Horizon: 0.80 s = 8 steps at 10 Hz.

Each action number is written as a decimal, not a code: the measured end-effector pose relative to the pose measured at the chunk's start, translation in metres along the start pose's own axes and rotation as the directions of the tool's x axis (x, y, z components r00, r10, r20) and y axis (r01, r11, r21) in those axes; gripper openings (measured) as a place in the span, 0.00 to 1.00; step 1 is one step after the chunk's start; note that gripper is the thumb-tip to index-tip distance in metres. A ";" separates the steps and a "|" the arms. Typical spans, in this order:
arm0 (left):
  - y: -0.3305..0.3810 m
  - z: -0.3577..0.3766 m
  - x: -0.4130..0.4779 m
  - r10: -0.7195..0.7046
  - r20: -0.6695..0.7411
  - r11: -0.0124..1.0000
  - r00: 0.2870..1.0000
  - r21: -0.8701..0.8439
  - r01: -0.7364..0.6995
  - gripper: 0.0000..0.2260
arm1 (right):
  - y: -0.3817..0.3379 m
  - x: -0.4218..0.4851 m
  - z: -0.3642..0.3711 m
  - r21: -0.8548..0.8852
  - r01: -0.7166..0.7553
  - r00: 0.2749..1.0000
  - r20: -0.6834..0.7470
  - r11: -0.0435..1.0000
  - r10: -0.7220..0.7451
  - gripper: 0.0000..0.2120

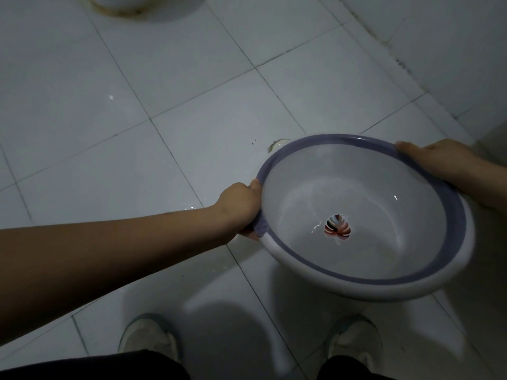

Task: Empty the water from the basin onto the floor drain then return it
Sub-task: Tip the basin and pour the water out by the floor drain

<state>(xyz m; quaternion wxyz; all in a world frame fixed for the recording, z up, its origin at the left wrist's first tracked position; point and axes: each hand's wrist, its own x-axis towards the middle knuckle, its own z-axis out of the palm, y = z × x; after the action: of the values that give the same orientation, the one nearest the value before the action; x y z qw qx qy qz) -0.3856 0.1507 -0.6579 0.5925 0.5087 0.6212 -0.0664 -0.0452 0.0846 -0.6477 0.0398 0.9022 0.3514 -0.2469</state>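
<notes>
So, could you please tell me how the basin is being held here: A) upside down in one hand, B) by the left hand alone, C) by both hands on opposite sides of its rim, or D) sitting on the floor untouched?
C: the left hand grips one side of the rim of the basin and the right hand grips the opposite side, keeping it open side up above the tiled floor.

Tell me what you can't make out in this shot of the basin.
Head view:
Behind the basin, a floor mark: rim covers most; drain or chip, unclear.
Both the left hand and right hand: fingers hidden by the rim.
Remaining water: dim light, only glints.
Top white fixture: cut by the edge.
</notes>
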 end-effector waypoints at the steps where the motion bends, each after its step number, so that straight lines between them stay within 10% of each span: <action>1: 0.001 0.000 0.000 -0.003 0.005 1.000 1.000 -0.003 0.003 0.21 | 0.000 0.000 -0.001 0.010 -0.002 1.000 -0.004 1.000 0.002 0.34; 8: -0.004 -0.001 0.005 0.053 0.041 0.997 0.998 0.046 -0.055 0.14 | -0.002 -0.002 -0.005 0.057 -0.062 0.998 -0.022 0.996 0.063 0.37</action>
<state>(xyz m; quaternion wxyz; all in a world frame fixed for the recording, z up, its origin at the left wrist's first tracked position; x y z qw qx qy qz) -0.3874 0.1523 -0.6639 0.5940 0.5378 0.5935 -0.0752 -0.0459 0.0865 -0.6419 0.0180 0.9164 0.3162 -0.2447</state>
